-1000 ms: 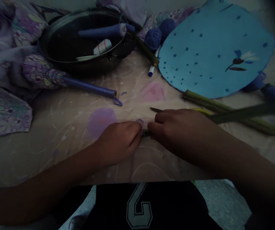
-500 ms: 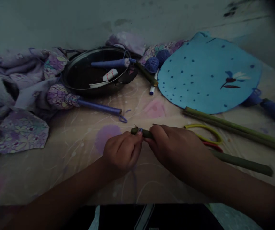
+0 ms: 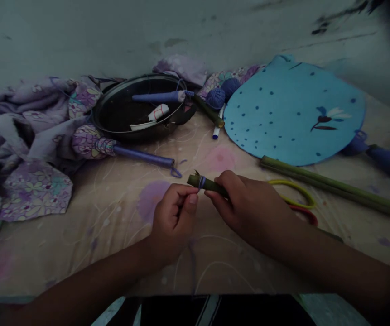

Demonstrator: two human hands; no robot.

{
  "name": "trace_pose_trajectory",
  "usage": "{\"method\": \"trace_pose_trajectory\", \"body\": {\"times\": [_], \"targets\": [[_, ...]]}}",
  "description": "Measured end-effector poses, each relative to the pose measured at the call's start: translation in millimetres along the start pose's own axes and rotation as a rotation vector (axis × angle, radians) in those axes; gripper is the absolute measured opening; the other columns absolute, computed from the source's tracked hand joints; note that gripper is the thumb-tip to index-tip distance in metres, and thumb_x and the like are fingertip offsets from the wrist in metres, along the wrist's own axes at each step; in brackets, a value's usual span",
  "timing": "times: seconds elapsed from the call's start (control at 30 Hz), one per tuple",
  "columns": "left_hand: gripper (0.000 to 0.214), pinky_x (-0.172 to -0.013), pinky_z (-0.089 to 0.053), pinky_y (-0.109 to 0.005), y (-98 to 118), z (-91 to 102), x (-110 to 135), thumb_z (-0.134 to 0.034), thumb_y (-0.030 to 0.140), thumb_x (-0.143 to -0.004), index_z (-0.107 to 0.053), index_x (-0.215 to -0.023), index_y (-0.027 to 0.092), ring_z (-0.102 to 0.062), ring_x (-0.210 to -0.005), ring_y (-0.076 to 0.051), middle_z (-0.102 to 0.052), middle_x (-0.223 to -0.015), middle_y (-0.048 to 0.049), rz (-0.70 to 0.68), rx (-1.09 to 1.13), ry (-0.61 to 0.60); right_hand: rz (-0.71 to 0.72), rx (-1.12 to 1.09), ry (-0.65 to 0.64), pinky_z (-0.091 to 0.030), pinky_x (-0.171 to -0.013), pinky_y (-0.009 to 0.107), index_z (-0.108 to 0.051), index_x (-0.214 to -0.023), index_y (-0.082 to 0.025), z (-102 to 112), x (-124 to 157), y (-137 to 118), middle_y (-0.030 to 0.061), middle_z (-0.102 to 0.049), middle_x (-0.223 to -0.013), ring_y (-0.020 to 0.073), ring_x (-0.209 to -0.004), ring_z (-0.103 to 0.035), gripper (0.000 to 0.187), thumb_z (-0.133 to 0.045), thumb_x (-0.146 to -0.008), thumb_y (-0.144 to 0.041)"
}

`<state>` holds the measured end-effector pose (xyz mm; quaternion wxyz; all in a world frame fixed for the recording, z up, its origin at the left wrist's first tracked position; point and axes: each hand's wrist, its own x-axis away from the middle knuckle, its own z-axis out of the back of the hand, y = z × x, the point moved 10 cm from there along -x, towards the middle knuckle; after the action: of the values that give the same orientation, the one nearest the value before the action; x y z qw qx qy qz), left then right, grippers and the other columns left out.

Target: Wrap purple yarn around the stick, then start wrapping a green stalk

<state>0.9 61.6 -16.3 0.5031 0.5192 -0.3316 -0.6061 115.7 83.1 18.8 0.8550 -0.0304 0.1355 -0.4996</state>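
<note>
A green plant stem (image 3: 211, 184) lies in the grip of my right hand (image 3: 249, 203), which is wrapped round it from the right. Its left end sticks out, with a small torn sliver on top. Blue-purple yarn (image 3: 202, 182) is looped round the stem near that end. My left hand (image 3: 176, 213) is just below and left of the loop, its thumb and forefinger pinching the yarn; a strand hangs down the cloth below. Under my right forearm lie scissors (image 3: 300, 192) with one yellow and one red handle loop, partly hidden.
Behind is a dark pan (image 3: 127, 129) with a purple-wrapped stick (image 3: 157, 97) across it. A yarn-wrapped handle (image 3: 143, 156) with a floral cloth head lies left. To the right are a blue dotted fan-shaped piece (image 3: 283, 117), green stems (image 3: 324, 181), yarn balls (image 3: 215, 98) and a marker (image 3: 217, 131).
My left thumb has come off the stem, and the left hand has dropped slightly, drawing the yarn downward. More of the stem's end and the yarn loop now shows. The view has shifted slightly.
</note>
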Motion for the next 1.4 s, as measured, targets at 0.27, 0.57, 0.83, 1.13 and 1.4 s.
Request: {"method": "trace_pose_trajectory", "body": {"times": [0.27,0.57,0.83,1.13,1.4], "targets": [[0.012,-0.046,-0.037,-0.017,21.5,-11.3,3.0,-0.050,0.015,-0.085,-0.055,-0.096,0.017,-0.047,-0.050,-0.005,-0.056,-0.066,0.0019,-0.220,-0.179,-0.160,0.096,-0.003,0.036,-0.021,-0.046,0.026,-0.047,-0.078,-0.018,1.3,0.8,-6.5,0.0028,-0.060,-0.064,0.0206,-0.052,-0.057,0.014,-0.052,-0.085,-0.027],[0.021,-0.043,-0.026,-0.019,-27.2,-12.9,-3.6,-0.055,0.038,-0.083,-0.052,-0.080,0.017,-0.030,-0.045,-0.005,-0.042,-0.056,0.0063,0.358,0.181,-0.137,-0.064,-0.225,-0.120,-0.026,-0.050,0.026,-0.050,-0.082,-0.018,-8.0,-3.6,17.5,0.0030,-0.062,-0.069,0.0175,-0.057,-0.055,0.016,-0.048,-0.087,-0.033],[0.027,-0.048,-0.028,-0.020,-26.1,-28.0,-7.3,-0.054,0.044,-0.082,-0.051,-0.081,0.017,-0.032,-0.050,-0.006,-0.039,-0.059,0.0058,0.336,0.258,-0.341,-0.029,-0.590,-0.253,-0.027,-0.048,0.021,-0.053,-0.073,-0.017,-6.9,-5.8,17.9,-0.0047,-0.049,-0.057,0.0076,-0.050,-0.041,0.019,-0.056,-0.082,-0.034],[0.015,-0.050,-0.035,-0.019,-3.1,-51.7,1.2,-0.050,0.026,-0.083,-0.055,-0.073,0.016,-0.045,-0.053,-0.007,-0.052,-0.063,0.0017,0.063,0.036,-0.777,0.199,-0.696,-0.805,-0.030,-0.049,0.019,-0.060,-0.078,-0.019,-28.4,20.7,2.4,-0.0056,-0.053,-0.063,0.0066,-0.054,-0.045,0.015,-0.056,-0.083,-0.033],[0.013,-0.046,-0.030,-0.019,-2.2,-48.9,-3.0,-0.050,0.023,-0.083,-0.054,-0.072,0.017,-0.037,-0.046,-0.006,-0.047,-0.054,0.0057,0.005,-0.307,-0.673,0.290,-0.097,-0.428,-0.023,-0.054,0.026,-0.061,-0.079,-0.022,-22.2,19.4,10.8,-0.0016,-0.060,-0.070,0.0144,-0.062,-0.055,0.009,-0.060,-0.074,-0.015]]}}
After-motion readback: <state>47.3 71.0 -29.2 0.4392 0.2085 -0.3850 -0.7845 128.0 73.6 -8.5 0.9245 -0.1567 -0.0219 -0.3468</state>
